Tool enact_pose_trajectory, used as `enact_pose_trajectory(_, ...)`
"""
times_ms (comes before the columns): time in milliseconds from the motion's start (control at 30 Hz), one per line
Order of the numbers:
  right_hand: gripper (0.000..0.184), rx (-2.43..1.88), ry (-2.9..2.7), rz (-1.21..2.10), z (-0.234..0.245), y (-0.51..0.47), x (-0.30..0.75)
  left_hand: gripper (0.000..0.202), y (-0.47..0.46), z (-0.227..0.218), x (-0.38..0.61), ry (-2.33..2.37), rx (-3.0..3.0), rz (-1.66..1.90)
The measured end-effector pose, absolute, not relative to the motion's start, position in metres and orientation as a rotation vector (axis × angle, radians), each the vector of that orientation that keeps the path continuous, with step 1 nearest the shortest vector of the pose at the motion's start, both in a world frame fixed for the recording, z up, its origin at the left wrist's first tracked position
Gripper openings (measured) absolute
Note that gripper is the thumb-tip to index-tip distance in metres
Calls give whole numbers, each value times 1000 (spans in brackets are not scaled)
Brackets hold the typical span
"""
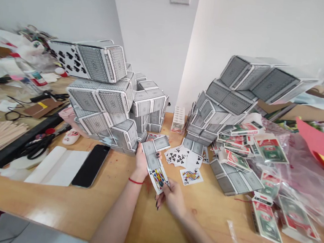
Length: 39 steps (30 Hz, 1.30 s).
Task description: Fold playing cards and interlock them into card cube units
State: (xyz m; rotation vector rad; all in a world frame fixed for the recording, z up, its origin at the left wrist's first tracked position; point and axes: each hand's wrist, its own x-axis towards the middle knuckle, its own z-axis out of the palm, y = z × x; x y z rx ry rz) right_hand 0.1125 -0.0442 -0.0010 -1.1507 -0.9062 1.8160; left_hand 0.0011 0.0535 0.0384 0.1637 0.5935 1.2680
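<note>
My left hand (141, 160), a red string round its wrist, is closed around several playing cards (151, 155) that show grey patterned backs and seem joined into one piece. A face card (157, 177) lies against their near end, picture side up. My right hand (174, 200) pinches that card's near corner between thumb and fingers. Just beyond my hands, loose club cards (179, 156) lie face up on the wooden table (151, 227). A single queen card (191, 176) lies closer to me.
Stacked blocks of folded cards form a left tower (104, 97) and a right tower (224, 100). A phone (91, 165), white paper (57, 165) and scissors (38, 144) lie left. Card boxes (267, 221) and clear plastic wrapping (302, 181) are spread at right. A clear case (178, 120) stands between the towers.
</note>
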Motion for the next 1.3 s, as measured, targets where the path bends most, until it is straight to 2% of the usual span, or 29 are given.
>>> enact_pose_trajectory(700,44,-1229,-937,1736,-4,-54,110,43,55,38,0,564,169,1304)
enact_pose_trajectory(1300,36,-1165,-901,1721,0,-42,121,41,50,38,12,569,256,1353)
